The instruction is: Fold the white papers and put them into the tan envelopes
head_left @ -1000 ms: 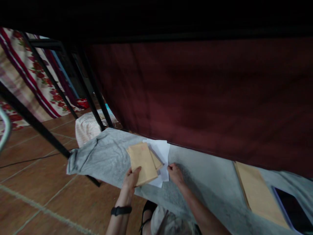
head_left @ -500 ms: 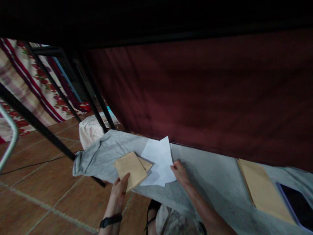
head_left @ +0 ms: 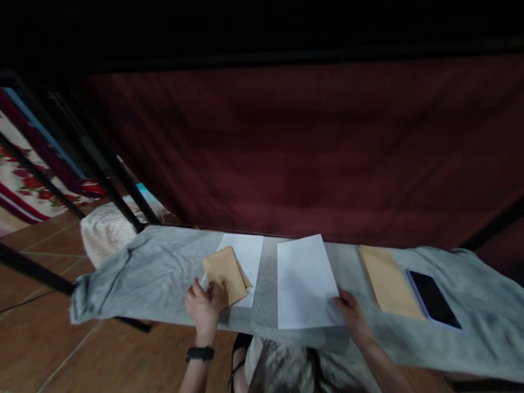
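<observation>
In the head view, my right hand (head_left: 351, 312) pinches the lower right edge of a white sheet of paper (head_left: 305, 284). The sheet lies just over or on the grey cloth. My left hand (head_left: 204, 305) rests at the lower left corner of a small stack of brown paper envelopes (head_left: 226, 271), its fingers apart and touching the top one. Under the envelopes lies another white sheet (head_left: 251, 254), partly covered. A strip of cloth separates the two white sheets.
Grey cloth (head_left: 159, 273) covers the narrow bench. To the right lie larger brown envelopes (head_left: 391, 284) and a dark-screened phone (head_left: 434, 300). A dark red curtain (head_left: 286, 164) hangs behind; black metal bars (head_left: 36, 270) stand left, with a striped cloth (head_left: 108, 232) beyond.
My right hand has moved right, drawing one white sheet off the other. The envelopes have come down onto the remaining sheet, and my left hand has loosened on them. The view has turned right.
</observation>
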Demonstrator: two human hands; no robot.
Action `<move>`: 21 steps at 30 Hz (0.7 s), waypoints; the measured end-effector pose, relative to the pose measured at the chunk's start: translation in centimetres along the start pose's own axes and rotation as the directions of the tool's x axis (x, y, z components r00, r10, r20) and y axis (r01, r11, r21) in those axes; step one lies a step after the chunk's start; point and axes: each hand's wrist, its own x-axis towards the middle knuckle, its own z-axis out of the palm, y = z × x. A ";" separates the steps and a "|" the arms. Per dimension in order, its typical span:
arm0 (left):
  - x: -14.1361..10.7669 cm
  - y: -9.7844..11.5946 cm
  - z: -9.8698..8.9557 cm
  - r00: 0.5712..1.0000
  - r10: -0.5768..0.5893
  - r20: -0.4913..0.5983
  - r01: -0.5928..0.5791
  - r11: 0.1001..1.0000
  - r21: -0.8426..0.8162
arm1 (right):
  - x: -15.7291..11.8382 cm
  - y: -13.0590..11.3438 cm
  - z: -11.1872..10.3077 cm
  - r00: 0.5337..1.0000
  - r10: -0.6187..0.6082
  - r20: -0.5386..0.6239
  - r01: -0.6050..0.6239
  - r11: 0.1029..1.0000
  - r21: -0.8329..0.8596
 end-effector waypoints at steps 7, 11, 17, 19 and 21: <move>-9.7 0.6 5.4 0.687 0.545 0.482 -0.592 0.804 -0.065 | -1.2 0.9 0.6 0.997 -0.016 0.080 0.015 1.000 0.013; -16.1 0.7 9.0 0.417 0.607 0.677 -0.786 0.615 -0.066 | -1.8 1.0 -0.5 0.967 -0.227 0.120 0.248 0.946 -0.210; -18.8 -0.4 10.9 0.398 0.569 0.720 -0.860 0.504 0.078 | -1.5 0.2 -1.0 0.885 -0.423 0.193 0.460 0.732 -0.503; -18.6 -0.3 11.0 0.400 0.552 0.732 -0.861 0.501 0.092 | -1.8 -0.3 0.3 0.850 -0.458 0.260 0.525 0.696 -0.490; -18.4 0.2 11.0 0.391 0.544 0.742 -0.863 0.498 0.089 | -2.2 -0.7 1.8 0.804 -0.469 0.366 0.594 0.665 -0.452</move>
